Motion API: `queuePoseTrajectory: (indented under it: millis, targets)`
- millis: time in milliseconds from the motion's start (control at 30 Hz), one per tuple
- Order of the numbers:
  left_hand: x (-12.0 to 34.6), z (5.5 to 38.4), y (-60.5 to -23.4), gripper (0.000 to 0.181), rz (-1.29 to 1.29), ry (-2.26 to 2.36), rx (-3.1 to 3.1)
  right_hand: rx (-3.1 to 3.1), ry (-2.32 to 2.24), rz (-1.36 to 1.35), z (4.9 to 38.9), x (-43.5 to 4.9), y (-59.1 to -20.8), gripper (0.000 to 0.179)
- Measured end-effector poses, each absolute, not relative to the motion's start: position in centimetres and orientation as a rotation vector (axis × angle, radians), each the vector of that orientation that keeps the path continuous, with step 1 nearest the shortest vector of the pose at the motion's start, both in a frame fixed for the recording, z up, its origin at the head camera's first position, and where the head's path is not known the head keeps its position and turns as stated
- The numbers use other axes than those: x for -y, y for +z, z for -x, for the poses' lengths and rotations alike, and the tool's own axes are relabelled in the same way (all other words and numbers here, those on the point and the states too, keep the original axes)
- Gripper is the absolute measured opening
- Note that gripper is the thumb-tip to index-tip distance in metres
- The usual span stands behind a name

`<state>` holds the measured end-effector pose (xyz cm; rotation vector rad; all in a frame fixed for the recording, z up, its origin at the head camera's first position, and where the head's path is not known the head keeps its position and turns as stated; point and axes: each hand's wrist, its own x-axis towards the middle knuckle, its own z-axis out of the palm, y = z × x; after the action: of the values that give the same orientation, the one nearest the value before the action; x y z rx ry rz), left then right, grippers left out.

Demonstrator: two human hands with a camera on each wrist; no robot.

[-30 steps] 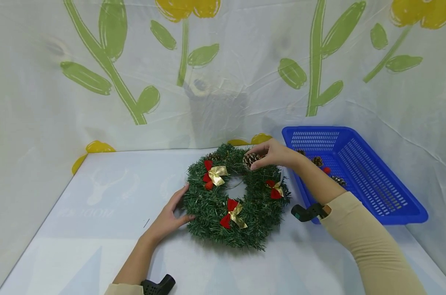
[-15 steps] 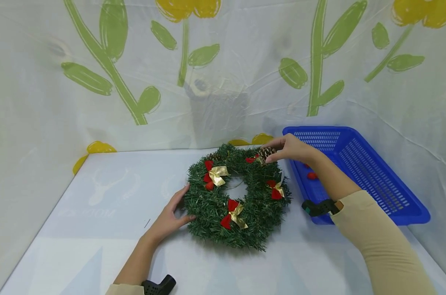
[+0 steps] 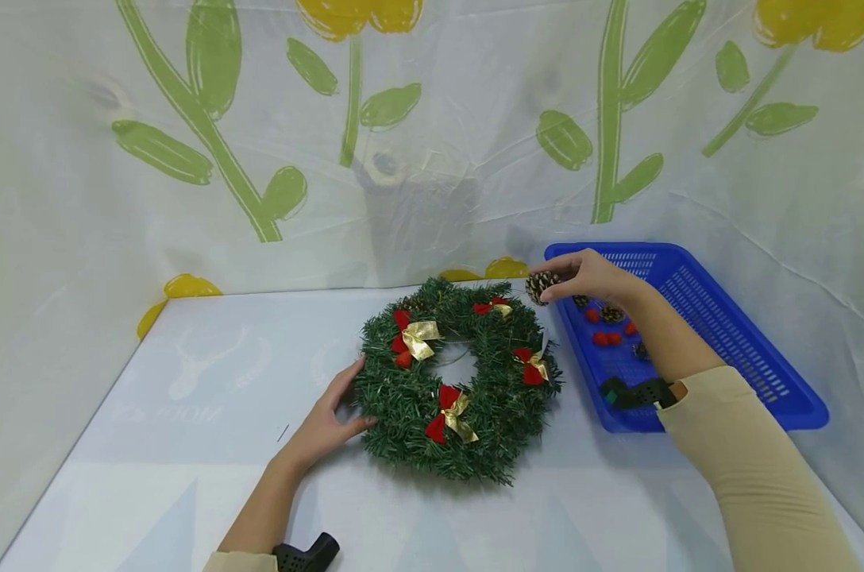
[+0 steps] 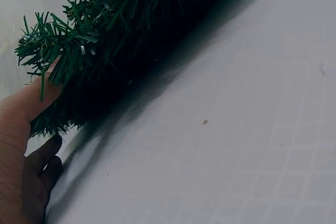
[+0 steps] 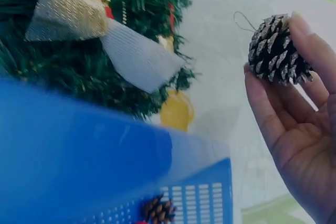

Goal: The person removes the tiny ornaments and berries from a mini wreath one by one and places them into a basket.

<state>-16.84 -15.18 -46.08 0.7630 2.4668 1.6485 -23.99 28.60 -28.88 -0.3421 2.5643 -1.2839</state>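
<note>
A green wreath point(image 3: 446, 461) with red and gold bows lies on the white table. At its left edge my left hand point(image 3: 326, 425) holds the foliage between thumb and fingers; in the left wrist view the thumb point(image 4: 31, 103) meets the needles, partly hidden by them. My right hand point(image 3: 592, 278) pinches a pine cone point(image 3: 542, 287) just beyond the wreath's upper right, apart from it. From the right wrist, the pine cone point(image 5: 277, 51) shows pale-tipped scales and a thin wire loop, held between thumb and fingertips.
A blue basket point(image 3: 761, 349) stands at the right, near the wreath, partly under my right forearm. In it lie red balls point(image 3: 607, 338) and several pine cones point(image 3: 611, 313). A floral curtain point(image 3: 432, 143) hangs behind the table point(image 3: 210, 413).
My right hand has moved right, carrying the pine cone from over the wreath's upper part to beside the basket's near left corner. A red and gold bow is uncovered there. My left hand stays still.
</note>
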Motion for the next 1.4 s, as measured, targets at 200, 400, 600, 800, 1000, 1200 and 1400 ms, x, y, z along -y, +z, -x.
queuePoseTrajectory:
  millis: [200,400,600,800,1000,1200,1400]
  targets:
    - [15.2,16.8,-46.2,0.09,-0.778,1.651,-2.462,-2.596,-1.34,0.255,24.1,-30.3,-28.9,0.052]
    - [15.2,16.9,-46.2,0.089,-0.78,1.66,-2.448,-2.66,-1.303,0.139,23.6,-32.1,-29.4,0.054]
    - [15.3,16.8,-46.0,0.089,-0.777,1.668,-2.437,-2.642,-1.33,0.111,23.6,-33.4,-30.1,0.055]
    - [15.2,16.8,-45.9,0.089,-0.776,1.667,-2.432,-2.72,-1.304,0.049,23.7,-35.1,-31.0,0.06]
    - [15.3,16.7,-46.2,0.088,-0.766,1.665,-2.438,-2.735,-1.356,-0.051,23.6,-36.9,-32.0,0.068]
    - [15.4,16.6,-46.4,0.089,-0.778,1.675,-2.455,-2.747,-1.367,-0.141,23.3,-38.1,-32.7,0.076]
    - [15.2,16.7,-46.3,0.088,-0.781,1.67,-2.441,-2.737,-1.383,-0.27,22.4,-39.8,-33.0,0.083]
